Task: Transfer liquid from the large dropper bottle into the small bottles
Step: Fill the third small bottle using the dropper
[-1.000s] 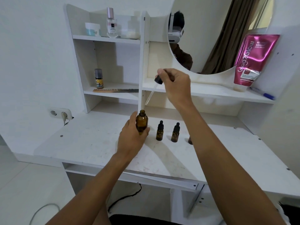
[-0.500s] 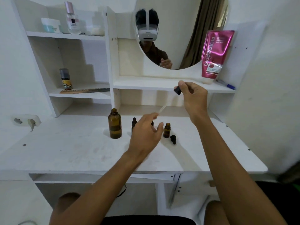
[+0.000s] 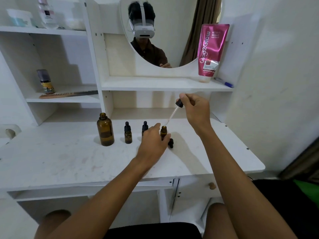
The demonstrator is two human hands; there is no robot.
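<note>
On the white desk [image 3: 69, 163], right of the open large bottle [image 3: 105, 130], stand two capped small bottles [image 3: 128, 135] and then one uncapped small bottle [image 3: 164, 132], its cap [image 3: 170, 143] lying just beside it. Left hand [image 3: 152, 144] curls around the uncapped bottle to steady it; right hand [image 3: 195, 109] pinches the dropper [image 3: 173, 113] by its bulb, tip poised at the mouth. Step in hand — dispensing. Next move, judged: a gentle squeeze, tip kept centred — the neck is narrow.

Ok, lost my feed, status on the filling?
Left hand steadying open small bottle. Right hand holding dropper, tip at its mouth. Nothing blocking.
</note>
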